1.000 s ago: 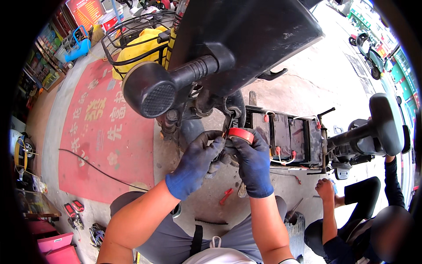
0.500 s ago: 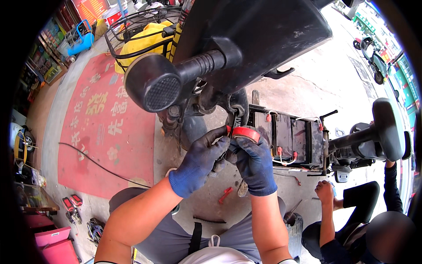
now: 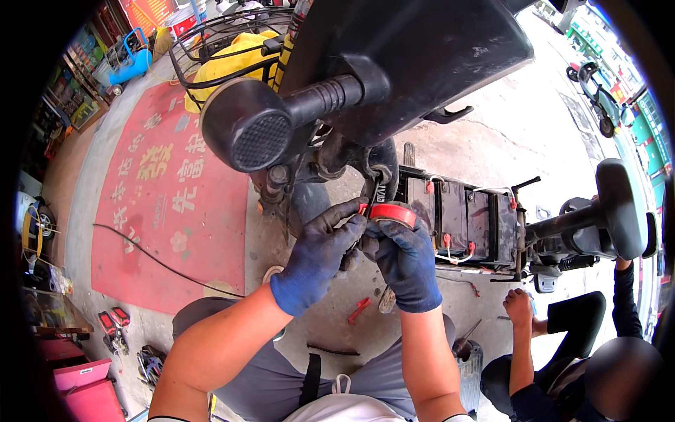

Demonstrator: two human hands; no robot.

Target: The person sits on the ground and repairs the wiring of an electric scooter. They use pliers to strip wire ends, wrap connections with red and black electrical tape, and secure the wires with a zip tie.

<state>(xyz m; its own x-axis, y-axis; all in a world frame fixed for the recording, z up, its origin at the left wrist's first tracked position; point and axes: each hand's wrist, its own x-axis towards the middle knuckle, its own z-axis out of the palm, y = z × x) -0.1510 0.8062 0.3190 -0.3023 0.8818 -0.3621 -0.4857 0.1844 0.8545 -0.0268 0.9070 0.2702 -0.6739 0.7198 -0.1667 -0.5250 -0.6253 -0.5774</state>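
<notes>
Left hand, gloved: thumb and forefinger pinching a thin black cable, a bit of red showing at the fingertips. Right hand, gloved: thumb and fingers closed on a red tape roll, held just beside the cable; lower fingers of both partly hidden, cannot tell what they grip. Roll and cable sit in front of the person, near the left end of the battery frame, below the black front panel

Step looks like taping the cable. To do it well: hold the cable straight and firm with the left, pull the tape taut, pass the roll round in small turns, overlap each layer, press the loose end flat

In the way: panel and rounded black part on a ribbed arm overhang the work, dark tube right behind, so room to swing the roll looks tight; white wires on the batteries near the right hand, better not snagged

Around: red tool and black strip on the floor between the legs; long black cord from the red mat's left edge to its near right corner; yellow cloth in the wire basket; co-worker's hand at right, apart from the work
</notes>
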